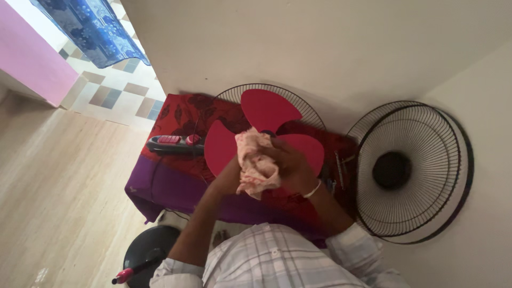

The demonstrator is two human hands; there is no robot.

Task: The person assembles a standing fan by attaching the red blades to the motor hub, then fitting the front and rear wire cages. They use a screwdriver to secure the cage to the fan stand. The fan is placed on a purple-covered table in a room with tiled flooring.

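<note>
A red three-bladed fan propeller (266,109) stands in its rear wire guard (298,104) on a table draped in a red and purple cloth (170,181). Both hands are raised in front of the blades. My right hand (293,165) grips a crumpled pink and white rag (256,162) against the fan's hub. My left hand (234,170) is mostly hidden behind the rag and also seems to press on it. A white band circles my right wrist.
A detached black wire fan guard (410,170) leans against the wall at the right. A black and red power strip (173,144) lies on the table's left side. The round black fan base (146,250) sits on the floor below, with a red-handled tool (125,276) beside it.
</note>
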